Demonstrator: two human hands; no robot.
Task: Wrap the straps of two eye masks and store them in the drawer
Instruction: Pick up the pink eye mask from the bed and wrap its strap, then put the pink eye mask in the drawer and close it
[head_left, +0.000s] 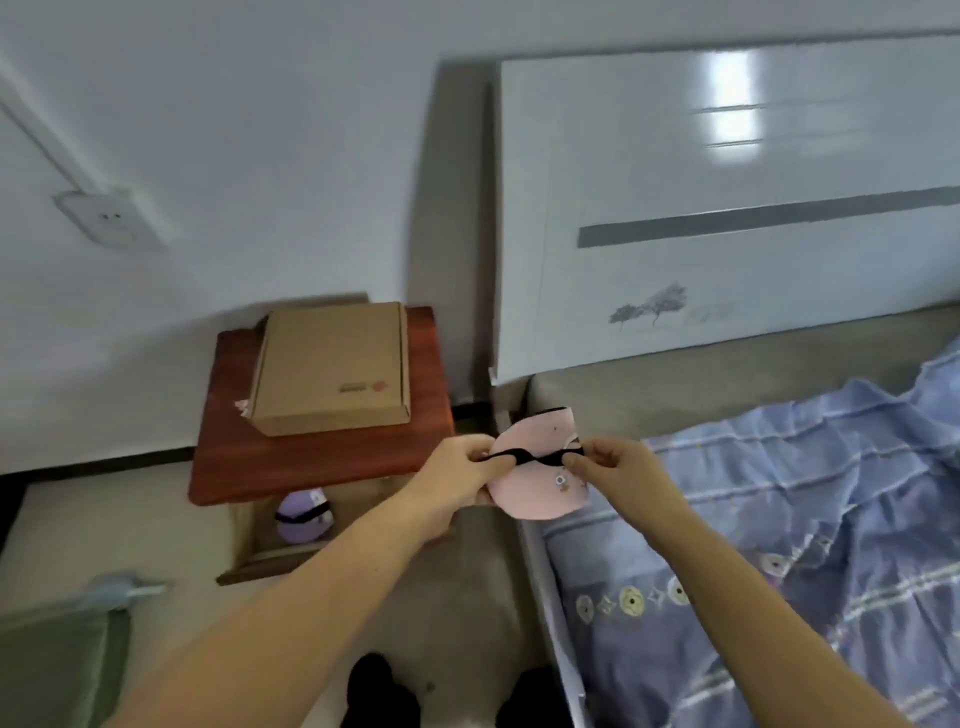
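A folded pink eye mask (535, 491) is held up between the nightstand and the bed. Its black strap (530, 458) runs across the front of it. My left hand (460, 480) grips the mask's left side and pinches the strap there. My right hand (615, 462) pinches the strap's other end at the mask's right edge. A purple eye mask (304, 514) with a black strap wound around it lies inside the open drawer (270, 564) of the red-brown nightstand (311, 457).
A cardboard box (332, 364) sits on the nightstand top. The bed with a blue patterned sheet (779, 545) and white headboard (727, 197) fills the right. A wall socket (104, 218) is at left, a green cushion (57, 660) at bottom left.
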